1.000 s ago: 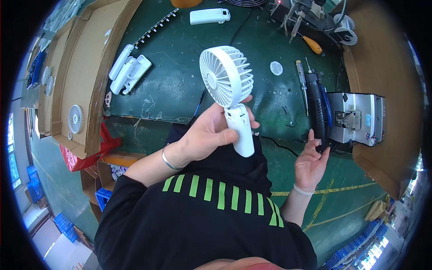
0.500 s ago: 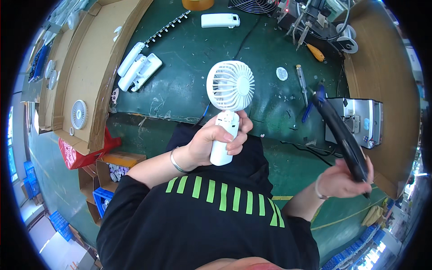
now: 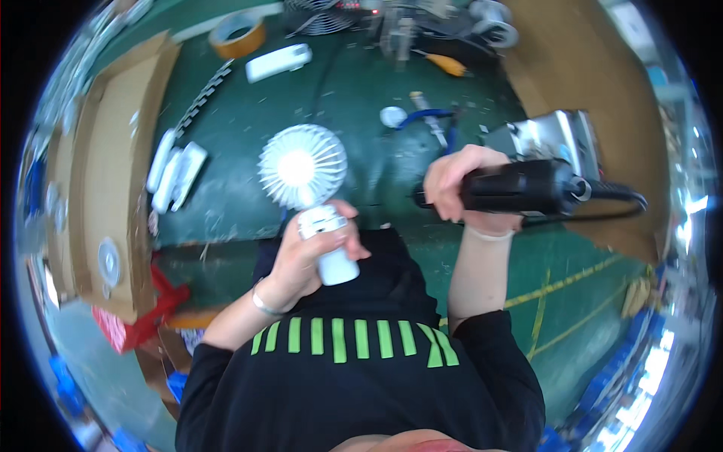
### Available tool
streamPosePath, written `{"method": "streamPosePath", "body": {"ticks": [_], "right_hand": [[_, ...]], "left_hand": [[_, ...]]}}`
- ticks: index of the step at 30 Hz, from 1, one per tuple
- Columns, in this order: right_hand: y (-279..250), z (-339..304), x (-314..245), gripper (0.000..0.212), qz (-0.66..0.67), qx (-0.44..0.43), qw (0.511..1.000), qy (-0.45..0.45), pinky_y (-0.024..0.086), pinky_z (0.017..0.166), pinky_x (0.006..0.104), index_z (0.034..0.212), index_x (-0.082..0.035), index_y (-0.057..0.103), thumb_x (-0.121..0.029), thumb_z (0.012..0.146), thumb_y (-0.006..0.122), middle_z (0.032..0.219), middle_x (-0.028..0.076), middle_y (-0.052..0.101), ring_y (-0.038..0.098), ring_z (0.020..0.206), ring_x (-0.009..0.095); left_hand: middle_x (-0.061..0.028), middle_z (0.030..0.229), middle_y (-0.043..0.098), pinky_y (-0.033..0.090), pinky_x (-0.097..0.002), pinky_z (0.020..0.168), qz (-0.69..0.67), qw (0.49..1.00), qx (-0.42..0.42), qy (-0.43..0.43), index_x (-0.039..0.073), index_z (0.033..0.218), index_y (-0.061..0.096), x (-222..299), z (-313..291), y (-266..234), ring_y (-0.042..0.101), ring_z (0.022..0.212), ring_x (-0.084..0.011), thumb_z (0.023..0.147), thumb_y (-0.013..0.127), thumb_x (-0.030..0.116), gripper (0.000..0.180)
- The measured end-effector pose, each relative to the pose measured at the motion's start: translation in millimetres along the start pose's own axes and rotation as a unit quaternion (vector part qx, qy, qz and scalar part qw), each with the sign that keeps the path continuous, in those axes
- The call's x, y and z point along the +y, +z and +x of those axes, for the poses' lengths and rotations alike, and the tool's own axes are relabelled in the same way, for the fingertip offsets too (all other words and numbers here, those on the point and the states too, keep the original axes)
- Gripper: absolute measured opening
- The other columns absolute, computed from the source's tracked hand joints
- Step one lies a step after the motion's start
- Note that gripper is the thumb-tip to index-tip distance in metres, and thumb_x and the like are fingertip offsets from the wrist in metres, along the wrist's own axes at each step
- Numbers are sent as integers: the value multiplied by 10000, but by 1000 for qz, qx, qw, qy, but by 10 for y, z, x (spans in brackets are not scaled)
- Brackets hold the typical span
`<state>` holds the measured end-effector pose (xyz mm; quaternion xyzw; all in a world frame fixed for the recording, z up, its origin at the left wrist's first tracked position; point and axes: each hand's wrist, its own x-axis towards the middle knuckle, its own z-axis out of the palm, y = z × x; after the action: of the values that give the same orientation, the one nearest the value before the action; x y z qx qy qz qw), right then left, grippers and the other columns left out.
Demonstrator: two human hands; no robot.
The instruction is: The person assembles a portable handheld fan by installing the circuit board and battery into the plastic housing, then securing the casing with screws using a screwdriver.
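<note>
My left hand (image 3: 320, 245) is closed around the white handle (image 3: 338, 265) of a small handheld fan. The fan's round slatted head (image 3: 303, 166) points up and away from me, above the table's near edge. My right hand (image 3: 471, 184) grips a black electric screwdriver (image 3: 520, 187), held nearly level to the right of the fan and apart from it. The tool's tip end points left, toward the fan; its cord (image 3: 621, 197) leaves the right end. Motion blurs both hands somewhat.
Beyond my right hand lie a clear-handled screwdriver (image 3: 431, 120) and a blue-handled tool (image 3: 413, 118), near a metal box (image 3: 561, 139). White fan housings (image 3: 178, 177), a white handle piece (image 3: 279, 63) and a tape roll (image 3: 237, 36) sit farther off. Cardboard trays (image 3: 113, 166) stand left.
The black electric screwdriver has swung from upright to nearly level, and my right hand has moved inward with fingers around it. The view has shifted; the fan stays in my left hand, its head turned.
</note>
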<state>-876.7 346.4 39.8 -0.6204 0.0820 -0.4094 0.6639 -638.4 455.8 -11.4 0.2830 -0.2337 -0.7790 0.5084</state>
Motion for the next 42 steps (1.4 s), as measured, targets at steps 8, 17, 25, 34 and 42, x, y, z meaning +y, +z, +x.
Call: {"method": "streamPosePath", "body": {"ticks": [8,17,25,34,42], "right_hand": [[-198,-93,-1014,1034,-295,458,815,-198,431,535,316,852,10,590,-957,678,266,606,103,539,516,528,214],[-379,-55,-974,919,-124,516,841,-107,401,626,347,798,-34,549,-904,740,259,586,67,471,450,549,197],[688,14,-263,824,-80,327,893,-298,452,551,356,1119,-64,486,-820,810,374,619,64,538,520,513,200],[992,139,-145,197,-131,181,944,-245,514,602,414,1047,-41,450,-198,951,519,713,141,606,594,563,252],[992,198,-18,668,-132,203,940,-239,459,560,345,1052,-76,473,-718,882,399,629,62,542,533,522,186]], "left_hand": [[-54,729,541,514,-348,721,15,1000,-1,11,-31,1167,514,-18,56,12,557,687,-146,885,632,176,370],[-107,961,656,526,-335,846,6,999,49,2,-11,1149,543,-86,307,104,652,907,-190,918,610,118,273],[-116,963,675,555,-336,811,-19,998,65,6,-7,1107,561,-109,333,157,672,893,-201,889,653,84,254],[-97,992,676,538,-293,826,13,998,59,11,-23,1122,568,-103,271,129,659,892,-145,895,640,68,254],[-57,939,661,510,-255,742,11,999,44,-3,-7,1099,583,-98,266,105,631,831,-107,888,644,59,230]]}}
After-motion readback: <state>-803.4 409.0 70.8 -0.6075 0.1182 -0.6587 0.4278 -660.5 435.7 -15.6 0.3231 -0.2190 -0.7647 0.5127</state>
